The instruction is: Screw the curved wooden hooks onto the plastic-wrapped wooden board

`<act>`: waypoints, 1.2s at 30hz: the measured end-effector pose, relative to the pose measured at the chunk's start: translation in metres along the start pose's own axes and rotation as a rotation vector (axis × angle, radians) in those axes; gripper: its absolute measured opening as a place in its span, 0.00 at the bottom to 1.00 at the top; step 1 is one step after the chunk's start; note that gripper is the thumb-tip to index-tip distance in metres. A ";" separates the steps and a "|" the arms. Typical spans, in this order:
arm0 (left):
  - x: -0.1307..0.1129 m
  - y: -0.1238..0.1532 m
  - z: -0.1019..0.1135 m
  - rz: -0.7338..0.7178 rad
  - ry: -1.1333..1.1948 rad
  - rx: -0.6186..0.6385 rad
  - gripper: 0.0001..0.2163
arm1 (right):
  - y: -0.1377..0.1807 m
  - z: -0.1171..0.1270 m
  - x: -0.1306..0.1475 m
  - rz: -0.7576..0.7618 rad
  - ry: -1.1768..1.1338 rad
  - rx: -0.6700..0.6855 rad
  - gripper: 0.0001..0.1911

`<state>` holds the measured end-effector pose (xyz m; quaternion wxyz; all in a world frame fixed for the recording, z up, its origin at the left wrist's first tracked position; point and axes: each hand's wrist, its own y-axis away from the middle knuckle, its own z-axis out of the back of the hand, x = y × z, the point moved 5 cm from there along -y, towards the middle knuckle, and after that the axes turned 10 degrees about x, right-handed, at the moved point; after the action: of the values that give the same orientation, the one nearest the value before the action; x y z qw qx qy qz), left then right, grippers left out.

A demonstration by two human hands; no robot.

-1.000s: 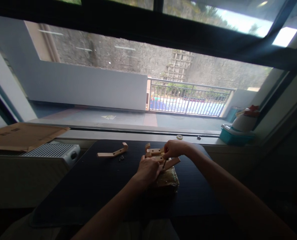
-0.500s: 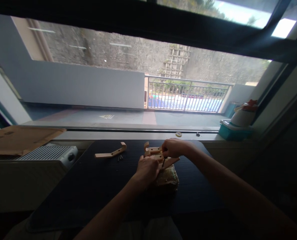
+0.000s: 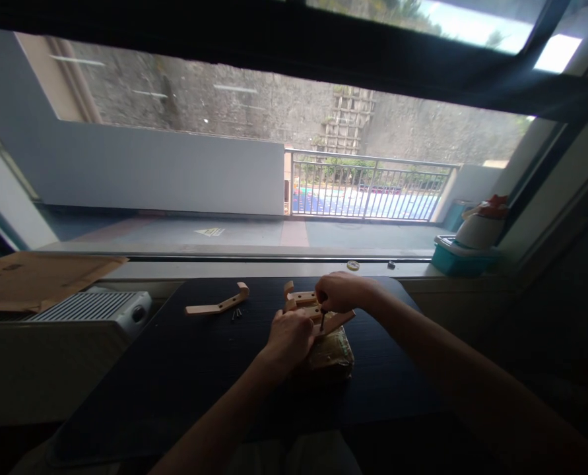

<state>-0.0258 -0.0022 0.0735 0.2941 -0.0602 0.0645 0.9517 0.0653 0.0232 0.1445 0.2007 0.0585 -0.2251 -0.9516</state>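
Observation:
My right hand (image 3: 340, 292) is closed around the top of a screwdriver (image 3: 322, 320), its dark shaft pointing down at a wooden hook (image 3: 342, 321). That hook lies across a worn, brownish block (image 3: 332, 356) on the dark table. My left hand (image 3: 290, 335) presses down at the hook's left part, fingers wrapped round it and partly hidden. Just behind, more wooden hooks (image 3: 303, 297) with dark holes lie side by side, partly covered by my hands. To the left, a loose wooden hook (image 3: 219, 307) lies on the table, with several screws (image 3: 237, 315) beside it.
The dark table (image 3: 185, 376) meets a window sill (image 3: 254, 270) bearing a small roll of tape (image 3: 353, 265) and a small dark object (image 3: 391, 264). A teal box (image 3: 462, 258) stands at the right. On the left, cardboard (image 3: 41, 280) rests over a radiator (image 3: 90, 307).
My right hand has shifted very slightly left with the screwdriver, whose shaft is more upright. The left hand stays on the hook. The whole view has moved a little.

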 end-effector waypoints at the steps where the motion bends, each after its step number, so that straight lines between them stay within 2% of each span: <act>1: 0.000 0.000 0.000 -0.003 -0.003 -0.005 0.10 | 0.000 -0.002 -0.002 -0.003 -0.003 -0.006 0.13; 8: 0.000 -0.001 0.000 0.019 0.002 0.006 0.11 | 0.001 -0.005 -0.011 -0.035 -0.032 0.007 0.13; 14: 0.000 0.000 0.001 0.016 -0.028 -0.017 0.13 | 0.007 0.005 -0.001 -0.021 -0.027 0.033 0.14; 18: 0.001 -0.001 -0.001 0.017 -0.025 -0.008 0.12 | 0.004 0.002 0.003 0.019 0.012 0.024 0.14; 22: 0.001 -0.002 -0.002 -0.001 -0.004 0.002 0.13 | 0.001 -0.004 -0.005 0.041 -0.038 -0.032 0.13; 28: 0.000 0.000 -0.001 0.016 -0.008 0.002 0.12 | 0.007 -0.007 -0.016 -0.027 -0.091 -0.005 0.16; 32: 0.000 0.001 0.001 0.019 -0.010 0.012 0.12 | 0.014 0.000 -0.011 -0.050 -0.066 0.023 0.14; 36: 0.000 0.001 0.001 0.031 -0.016 0.021 0.13 | 0.014 0.005 0.000 0.005 -0.014 0.015 0.12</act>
<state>-0.0258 -0.0028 0.0750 0.2806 -0.0483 0.0732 0.9558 0.0690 0.0138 0.1547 0.2012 0.0527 -0.2338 -0.9498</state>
